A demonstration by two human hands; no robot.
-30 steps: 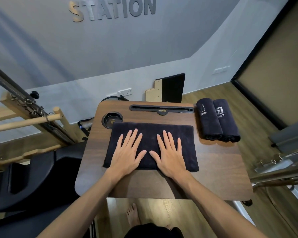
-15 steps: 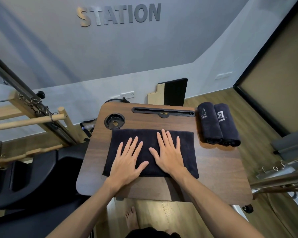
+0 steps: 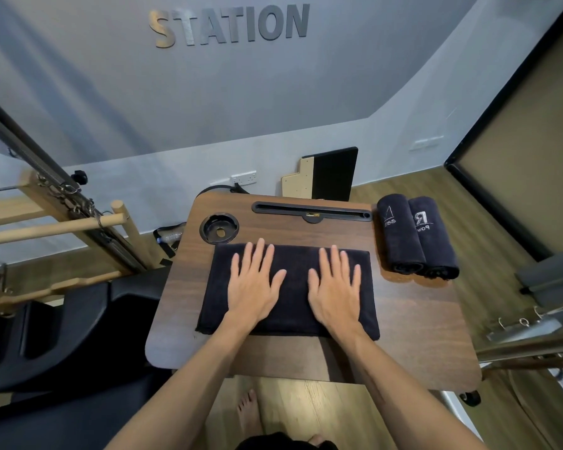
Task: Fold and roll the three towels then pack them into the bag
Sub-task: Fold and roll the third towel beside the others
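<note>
Black folded towel (image 3: 290, 287) (under both flat hands) beside cup recess (image 3: 219, 228).

Black folded towel (image 3: 286, 287); two black rolled towels (image 3: 416, 237) with pale lettering; dark walnut woodgrain bench (image 3: 413, 323); grey wall (image 3: 208, 102).

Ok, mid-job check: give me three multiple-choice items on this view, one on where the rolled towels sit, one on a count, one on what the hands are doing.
1. The rolled towels lie where on the table?
A. Far right edge
B. Near left corner
C. In the cup holder

2. How many towels are already rolled?
A. One
B. Two
C. Three

3. The left hand and right hand are:
A. Gripping a roll
B. Off the table
C. Flat on the folded towel

Key: 1 A, they lie side by side at the right edge; 2 B, two rolls show, the third towel lies flat; 3 C, fingers spread, palms down.
</note>
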